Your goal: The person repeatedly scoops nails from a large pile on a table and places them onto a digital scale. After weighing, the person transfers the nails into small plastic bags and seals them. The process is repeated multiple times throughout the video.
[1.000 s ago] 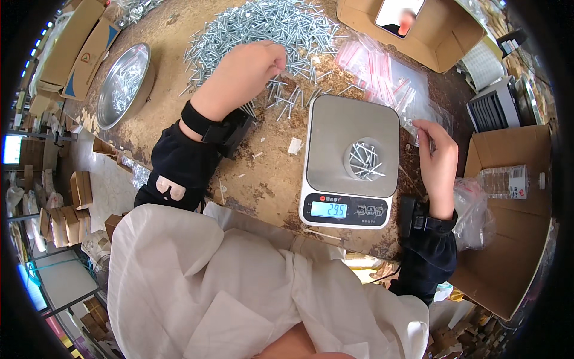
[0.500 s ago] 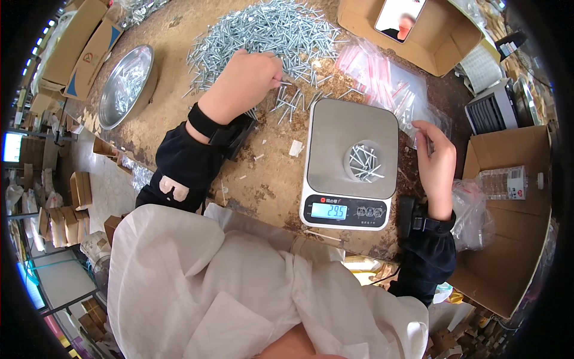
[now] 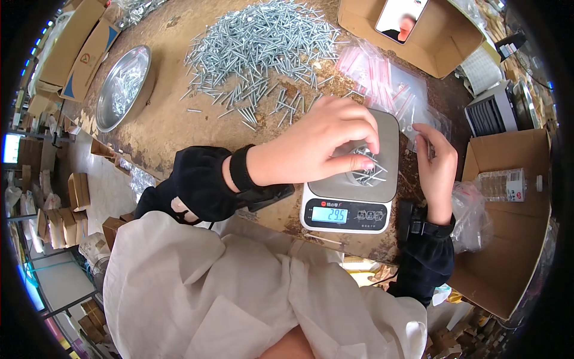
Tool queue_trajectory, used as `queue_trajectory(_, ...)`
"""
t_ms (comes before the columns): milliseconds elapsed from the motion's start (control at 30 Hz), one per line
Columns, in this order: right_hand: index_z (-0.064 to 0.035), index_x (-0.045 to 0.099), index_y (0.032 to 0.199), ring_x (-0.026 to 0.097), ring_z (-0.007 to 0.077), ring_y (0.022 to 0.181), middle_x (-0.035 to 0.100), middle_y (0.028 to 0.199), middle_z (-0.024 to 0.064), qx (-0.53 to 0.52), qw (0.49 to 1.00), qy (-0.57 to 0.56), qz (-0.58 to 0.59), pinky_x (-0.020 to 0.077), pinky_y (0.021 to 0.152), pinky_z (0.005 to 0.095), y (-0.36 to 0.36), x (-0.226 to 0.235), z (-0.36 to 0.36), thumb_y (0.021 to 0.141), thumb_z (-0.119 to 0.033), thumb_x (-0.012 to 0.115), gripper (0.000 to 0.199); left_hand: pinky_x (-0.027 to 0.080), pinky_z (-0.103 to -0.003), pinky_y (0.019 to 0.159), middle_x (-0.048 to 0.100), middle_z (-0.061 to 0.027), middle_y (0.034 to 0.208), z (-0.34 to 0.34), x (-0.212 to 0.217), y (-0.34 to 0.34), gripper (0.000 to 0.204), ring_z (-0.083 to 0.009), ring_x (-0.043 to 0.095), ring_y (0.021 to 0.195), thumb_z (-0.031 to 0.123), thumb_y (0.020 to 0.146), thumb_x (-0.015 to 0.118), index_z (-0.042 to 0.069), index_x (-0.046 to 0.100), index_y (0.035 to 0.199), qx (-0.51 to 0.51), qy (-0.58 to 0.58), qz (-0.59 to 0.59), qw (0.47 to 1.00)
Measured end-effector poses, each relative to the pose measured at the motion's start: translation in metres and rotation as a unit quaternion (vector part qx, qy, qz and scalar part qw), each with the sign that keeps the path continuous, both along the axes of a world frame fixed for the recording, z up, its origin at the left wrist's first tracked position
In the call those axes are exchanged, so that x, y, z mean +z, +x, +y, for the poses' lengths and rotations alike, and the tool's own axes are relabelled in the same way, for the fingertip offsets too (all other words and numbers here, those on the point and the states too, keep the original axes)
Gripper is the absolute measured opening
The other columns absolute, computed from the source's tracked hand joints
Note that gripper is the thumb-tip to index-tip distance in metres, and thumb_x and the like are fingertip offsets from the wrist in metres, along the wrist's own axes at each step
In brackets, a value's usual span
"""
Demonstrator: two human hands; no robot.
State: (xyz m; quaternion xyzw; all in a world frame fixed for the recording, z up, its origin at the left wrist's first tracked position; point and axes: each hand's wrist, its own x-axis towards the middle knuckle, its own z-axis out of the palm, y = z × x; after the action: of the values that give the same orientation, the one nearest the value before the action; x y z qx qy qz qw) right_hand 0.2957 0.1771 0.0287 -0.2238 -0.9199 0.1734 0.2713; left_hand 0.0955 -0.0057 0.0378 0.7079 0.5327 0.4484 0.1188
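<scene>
My left hand [image 3: 332, 140] is over the small clear cup [image 3: 351, 179] on the kitchen-type scale [image 3: 321, 186]. Its thumb and fingers are curled together above the cup, with silver screws [image 3: 369, 173] showing between and below them. It seems to pinch a screw, though the fingers partly hide it. The scale's display is lit. To the right of the scale, my right hand [image 3: 438, 161] rests beside clear zip bags [image 3: 412, 102], thumb and forefinger slightly apart, nothing visible between them. A big heap of loose screws [image 3: 263, 45] lies at the far middle, with strays along its near side.
A metal bowl [image 3: 145, 90] with small filled plastic bags stands at left. Cardboard boxes [image 3: 89, 57] are behind it. An open carton [image 3: 445, 51] with a phone [image 3: 391, 27] is at far right; another carton [image 3: 508, 239] holds a plastic bottle [image 3: 502, 184] and crumpled plastic.
My left hand has moved right and nearer, from the edge of the screw heap to the cup on the scale. The right hand has stayed in place.
</scene>
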Motion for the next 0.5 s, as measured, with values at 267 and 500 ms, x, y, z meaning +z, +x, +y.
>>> queue_trajectory(267,-0.0005,0.067,0.095,0.066,0.0285,0.079,0.071,0.092,0.0128,0.086,0.985,0.091,0.119,0.0539,0.076,0.0381,-0.003,0.031,-0.041,0.078,0.01,0.064,0.021,0.044,-0.034,0.079,0.063,-0.007,0.097,-0.007,0.008,-0.005,0.024,-0.022,0.057,0.087,0.019,0.088,0.07,0.006,0.062,0.107,0.005,0.013,-0.072,0.997)
queue_trajectory(500,-0.0063,0.072,0.099,0.067,0.0234,0.073,0.065,0.082,0.0077,0.239,0.952,0.13,0.141,0.0579,0.075,0.0421,-0.003,0.047,-0.077,0.066,-0.005,0.073,0.033,0.042,-0.025,0.065,0.061,-0.0039,0.089,-0.019,0.015,0.012,0.048,-0.0108,0.051,0.072,0.013,0.087,0.075,0.006,0.052,0.129,-0.018,-0.065,-0.183,0.981)
